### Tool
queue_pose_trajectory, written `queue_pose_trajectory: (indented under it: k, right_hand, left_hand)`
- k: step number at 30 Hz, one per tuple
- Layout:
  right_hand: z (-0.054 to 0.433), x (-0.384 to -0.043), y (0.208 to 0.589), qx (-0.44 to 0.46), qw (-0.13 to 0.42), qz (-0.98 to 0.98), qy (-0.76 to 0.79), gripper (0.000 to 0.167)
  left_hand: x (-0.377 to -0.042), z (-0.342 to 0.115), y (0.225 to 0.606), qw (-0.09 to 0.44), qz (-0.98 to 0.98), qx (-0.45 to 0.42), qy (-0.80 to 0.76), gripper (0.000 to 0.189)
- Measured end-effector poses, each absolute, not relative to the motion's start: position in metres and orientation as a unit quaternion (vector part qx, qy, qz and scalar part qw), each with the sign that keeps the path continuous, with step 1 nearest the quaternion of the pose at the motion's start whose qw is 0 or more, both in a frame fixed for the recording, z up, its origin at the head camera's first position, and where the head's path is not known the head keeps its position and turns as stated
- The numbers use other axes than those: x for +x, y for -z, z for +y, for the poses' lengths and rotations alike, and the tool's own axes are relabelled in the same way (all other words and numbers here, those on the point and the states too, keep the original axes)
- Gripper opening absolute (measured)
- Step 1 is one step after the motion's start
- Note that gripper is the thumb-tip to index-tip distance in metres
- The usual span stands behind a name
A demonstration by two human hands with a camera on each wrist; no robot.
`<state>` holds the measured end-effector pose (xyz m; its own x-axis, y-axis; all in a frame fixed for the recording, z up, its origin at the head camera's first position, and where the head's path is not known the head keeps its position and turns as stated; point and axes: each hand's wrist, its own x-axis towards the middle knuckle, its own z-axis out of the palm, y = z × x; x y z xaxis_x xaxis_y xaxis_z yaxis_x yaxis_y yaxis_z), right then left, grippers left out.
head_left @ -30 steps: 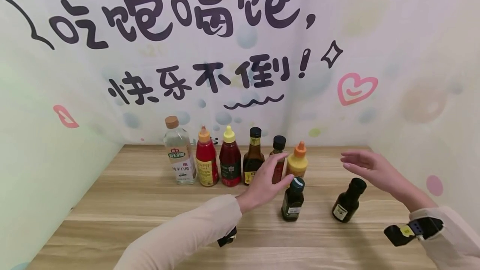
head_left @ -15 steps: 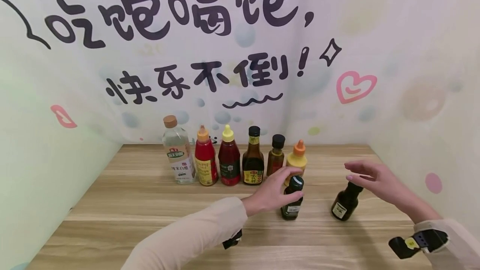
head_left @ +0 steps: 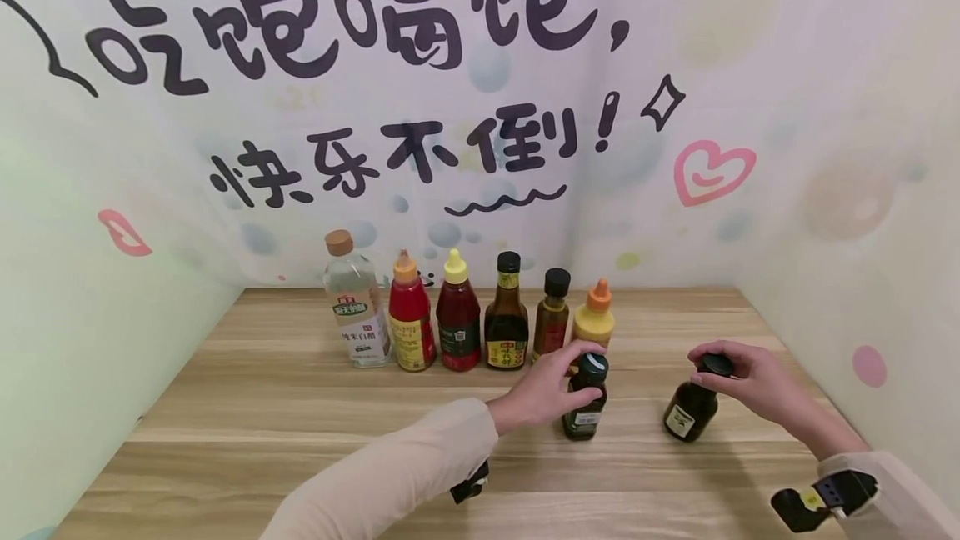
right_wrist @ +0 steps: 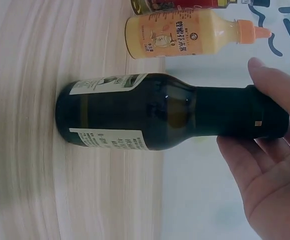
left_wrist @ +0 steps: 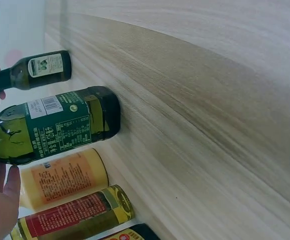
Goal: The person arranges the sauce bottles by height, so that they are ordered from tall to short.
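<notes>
Dark glass marked the two small bottles gripped at their caps near the right edge of the wooden table (head_left: pixel 262 407). The green-labelled bottle (head_left: pixel 585 407) was held by the left hand (head_left: pixel 543 390), fingers curled over its cap; the dark brown bottle (head_left: pixel 690 408), just to its right, was held at the neck by the right hand (head_left: pixel 750 377). Both stood upright and apart. Behind them, a row was kept along the back edge: a clear vinegar bottle (head_left: pixel 354 307), two red sauce bottles (head_left: pixel 433 319), a dark soy bottle (head_left: pixel 506 319), a small chili oil bottle (head_left: pixel 552 315) and a yellow squeeze bottle (head_left: pixel 595 319). The table was enclosed by a pale printed backdrop (head_left: pixel 450 107) bearing black characters and a pink heart.
</notes>
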<state>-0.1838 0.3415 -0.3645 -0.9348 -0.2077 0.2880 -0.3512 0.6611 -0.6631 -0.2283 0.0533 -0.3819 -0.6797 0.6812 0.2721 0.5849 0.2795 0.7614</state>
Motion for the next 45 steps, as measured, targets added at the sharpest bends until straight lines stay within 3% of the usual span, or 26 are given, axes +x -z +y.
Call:
queue_pose_trajectory:
  k: [14, 28, 45]
  right_hand:
    - [0.343, -0.181, 0.369, 0.130, 0.083, -0.903, -0.401, 0.032]
    - [0.342, -0.181, 0.371, 0.139, 0.092, -0.892, -0.419, 0.031]
    - [0.342, -0.181, 0.373, 0.148, 0.100, -0.890, -0.420, 0.028]
  left_hand:
    - [-0.228, 0.058, 0.388, 0.025, 0.793, 0.374, -0.481, 0.042]
    - [-0.225, 0.060, 0.394, -0.071, 0.788, 0.363, -0.493, 0.041]
    - [-0.226, 0.079, 0.372, -0.049, 0.786, 0.328, -0.522, 0.044]
